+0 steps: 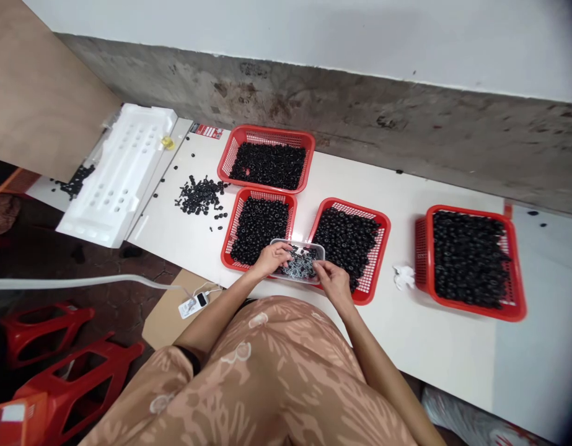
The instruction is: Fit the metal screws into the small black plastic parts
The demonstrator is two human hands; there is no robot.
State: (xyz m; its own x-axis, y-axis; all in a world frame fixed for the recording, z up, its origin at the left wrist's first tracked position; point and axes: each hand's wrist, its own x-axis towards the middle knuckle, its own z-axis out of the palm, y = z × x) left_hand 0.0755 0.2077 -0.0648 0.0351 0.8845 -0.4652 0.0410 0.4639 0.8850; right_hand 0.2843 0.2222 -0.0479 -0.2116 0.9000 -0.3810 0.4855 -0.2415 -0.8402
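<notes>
L hand (271, 257): fingers curled into clear tray (313, 244) of metal bits (300, 265), from 9 o'clock. R hand (333, 280) at tray's 4 o'clock, fingertips bent at rim; pinch unclear.

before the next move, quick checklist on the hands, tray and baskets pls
1. Hands at small tray: ok; left hand at its left end, right hand at its near right corner.
2. Tray lying flat: cannot tell; it overlaps the rims of two red baskets.
3. Anything pinched in the fingers: cannot tell, too small.
4. Four baskets stocked: ok, all hold black parts.
5. Table free of strays: not ok; loose black parts lie left of the baskets.
</notes>
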